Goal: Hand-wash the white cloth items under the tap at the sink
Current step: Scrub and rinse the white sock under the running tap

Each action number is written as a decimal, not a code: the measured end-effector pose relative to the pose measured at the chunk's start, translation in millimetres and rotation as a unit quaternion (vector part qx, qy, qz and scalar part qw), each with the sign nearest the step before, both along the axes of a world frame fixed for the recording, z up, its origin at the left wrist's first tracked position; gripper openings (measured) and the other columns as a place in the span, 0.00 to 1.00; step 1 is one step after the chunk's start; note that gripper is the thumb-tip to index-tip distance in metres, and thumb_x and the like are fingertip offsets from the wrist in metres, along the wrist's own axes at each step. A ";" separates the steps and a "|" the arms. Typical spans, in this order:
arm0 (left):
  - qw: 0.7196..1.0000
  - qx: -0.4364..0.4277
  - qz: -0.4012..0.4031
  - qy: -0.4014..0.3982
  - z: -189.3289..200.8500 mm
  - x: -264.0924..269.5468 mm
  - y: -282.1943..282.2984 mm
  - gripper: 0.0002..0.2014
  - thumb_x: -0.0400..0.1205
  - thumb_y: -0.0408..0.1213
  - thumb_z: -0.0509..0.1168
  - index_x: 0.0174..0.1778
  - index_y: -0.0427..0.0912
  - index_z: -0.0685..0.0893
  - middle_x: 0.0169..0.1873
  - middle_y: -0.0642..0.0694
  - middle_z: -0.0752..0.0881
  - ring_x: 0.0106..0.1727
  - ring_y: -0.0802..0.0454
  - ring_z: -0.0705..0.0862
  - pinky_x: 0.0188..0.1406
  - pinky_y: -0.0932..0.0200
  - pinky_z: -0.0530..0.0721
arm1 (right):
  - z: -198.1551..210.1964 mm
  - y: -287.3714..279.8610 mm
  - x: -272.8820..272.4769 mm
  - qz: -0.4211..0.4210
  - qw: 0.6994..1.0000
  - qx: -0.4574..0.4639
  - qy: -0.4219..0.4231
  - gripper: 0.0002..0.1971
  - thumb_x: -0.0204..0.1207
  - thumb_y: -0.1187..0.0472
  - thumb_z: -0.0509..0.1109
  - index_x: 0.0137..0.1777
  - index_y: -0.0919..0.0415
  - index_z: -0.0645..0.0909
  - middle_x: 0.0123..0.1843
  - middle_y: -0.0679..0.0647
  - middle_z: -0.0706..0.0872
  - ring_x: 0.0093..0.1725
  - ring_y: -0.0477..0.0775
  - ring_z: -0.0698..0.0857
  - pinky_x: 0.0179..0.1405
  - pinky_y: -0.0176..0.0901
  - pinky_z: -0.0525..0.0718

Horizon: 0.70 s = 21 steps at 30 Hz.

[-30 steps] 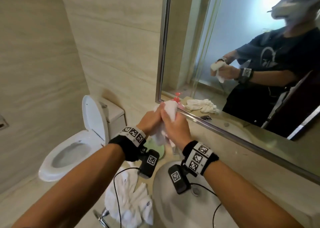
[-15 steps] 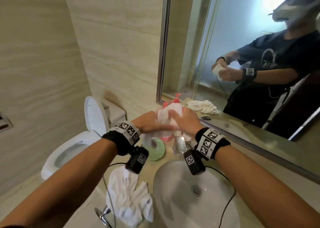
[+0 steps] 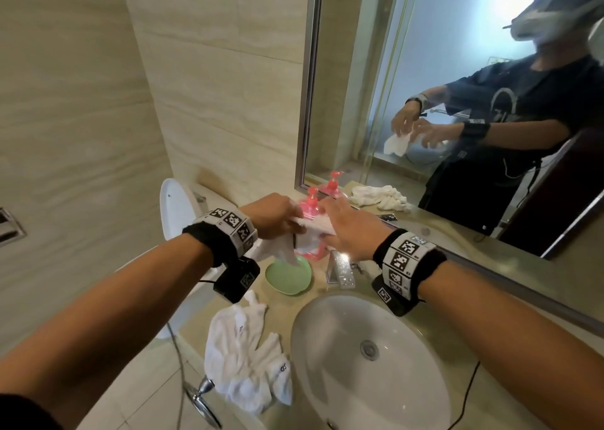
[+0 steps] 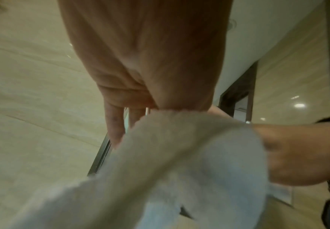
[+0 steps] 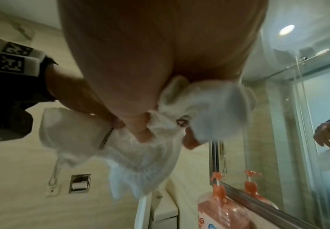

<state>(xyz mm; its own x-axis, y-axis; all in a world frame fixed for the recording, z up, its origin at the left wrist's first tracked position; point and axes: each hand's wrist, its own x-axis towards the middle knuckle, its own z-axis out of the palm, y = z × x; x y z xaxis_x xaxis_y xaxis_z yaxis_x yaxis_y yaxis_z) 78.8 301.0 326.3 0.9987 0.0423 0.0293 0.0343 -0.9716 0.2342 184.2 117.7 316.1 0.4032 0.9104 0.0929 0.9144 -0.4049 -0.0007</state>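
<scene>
Fingers of left hand (image 3: 274,215) pinch white cloth (image 3: 307,230), right hand (image 3: 346,230) grips the other end, above the counter behind sink (image 3: 313,325). Judgement: bring it over the basin, rub evenly, avoid pink soap bottle (image 3: 310,205).

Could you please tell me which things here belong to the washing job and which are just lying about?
Job: white cloth held by left hand and right hand; white pile; sink; pink soap bottle.
Lying about: green dish; toilet.

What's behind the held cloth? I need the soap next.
Behind the cloth stands the pink soap bottle; only its pump and shoulder show, its body mostly covered by cloth and hands.
</scene>
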 end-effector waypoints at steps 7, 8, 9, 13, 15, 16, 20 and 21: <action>0.988 -0.152 0.040 -0.001 3.4 -7.0 12.8 0.12 0.82 0.49 0.70 0.41 0.44 0.87 0.34 0.47 0.86 0.36 0.49 0.82 0.37 0.56 0.76 | 20.6 -2.3 21.3 0.030 0.969 0.113 0.217 0.11 0.85 0.52 0.69 0.42 0.35 0.83 0.35 0.36 0.84 0.37 0.40 0.82 0.36 0.35 0.73; 0.986 -0.153 0.058 0.012 1.4 -7.0 13.5 0.15 0.82 0.52 0.68 0.39 0.43 0.86 0.33 0.45 0.86 0.34 0.49 0.81 0.36 0.56 0.77 | 18.0 -3.6 24.6 -0.001 0.952 0.157 0.264 0.12 0.84 0.54 0.70 0.39 0.36 0.84 0.35 0.36 0.84 0.34 0.34 0.82 0.35 0.34 0.73; 0.985 -0.150 0.080 0.025 -0.9 -7.0 13.1 0.18 0.83 0.53 0.67 0.38 0.42 0.86 0.33 0.44 0.86 0.33 0.49 0.81 0.36 0.56 0.78 | 14.3 -4.8 25.5 -0.031 0.931 0.198 0.306 0.11 0.83 0.55 0.71 0.41 0.39 0.86 0.38 0.35 0.84 0.36 0.31 0.82 0.37 0.34 0.75; 0.913 -0.379 0.153 -0.004 -8.0 -7.3 4.0 0.21 0.83 0.56 0.66 0.37 0.40 0.83 0.26 0.49 0.79 0.25 0.52 0.74 0.24 0.63 0.70 | -5.4 1.4 24.1 -0.145 0.834 0.326 0.421 0.06 0.82 0.52 0.69 0.51 0.47 0.88 0.45 0.51 0.90 0.44 0.53 0.87 0.44 0.47 0.82; 0.827 -0.536 0.165 -0.040 -6.1 -6.1 -7.7 0.21 0.85 0.55 0.63 0.44 0.38 0.88 0.32 0.49 0.86 0.32 0.50 0.81 0.31 0.60 0.79 | -11.1 8.4 14.4 -0.190 0.792 0.380 0.439 0.10 0.83 0.49 0.66 0.56 0.51 0.87 0.38 0.54 0.85 0.37 0.53 0.83 0.34 0.44 0.80; 0.794 -0.581 0.170 -0.060 -5.3 -2.7 -12.8 0.22 0.86 0.54 0.61 0.48 0.39 0.89 0.39 0.47 0.90 0.40 0.48 0.86 0.42 0.55 0.84 | -14.2 14.1 5.3 -0.185 0.789 0.404 0.424 0.11 0.84 0.48 0.66 0.55 0.51 0.85 0.36 0.50 0.84 0.33 0.48 0.82 0.28 0.39 0.78; 0.767 -0.605 0.179 -0.115 -0.1 11.4 -40.6 0.24 0.89 0.53 0.52 0.45 0.40 0.87 0.39 0.45 0.89 0.44 0.48 0.86 0.46 0.55 0.85 | -17.7 41.1 -33.4 -0.097 0.824 0.416 0.373 0.19 0.84 0.38 0.61 0.56 0.51 0.84 0.40 0.46 0.86 0.39 0.47 0.85 0.35 0.39 0.82; 0.771 -0.602 0.173 -0.112 1.6 12.2 -45.7 0.22 0.88 0.50 0.53 0.45 0.40 0.87 0.36 0.46 0.89 0.42 0.49 0.86 0.40 0.58 0.85 | -13.4 45.2 -31.1 -0.132 0.807 0.422 0.391 0.22 0.85 0.38 0.59 0.57 0.54 0.85 0.39 0.47 0.85 0.39 0.48 0.84 0.35 0.39 0.80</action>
<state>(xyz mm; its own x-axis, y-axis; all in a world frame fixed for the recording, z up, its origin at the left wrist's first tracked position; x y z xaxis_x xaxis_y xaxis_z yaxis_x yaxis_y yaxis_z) 91.0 255.3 327.8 0.8966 0.4374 -0.0691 0.0706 0.0128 0.9974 153.1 162.9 302.7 0.8088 0.5283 0.2585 0.3832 -0.1400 -0.9130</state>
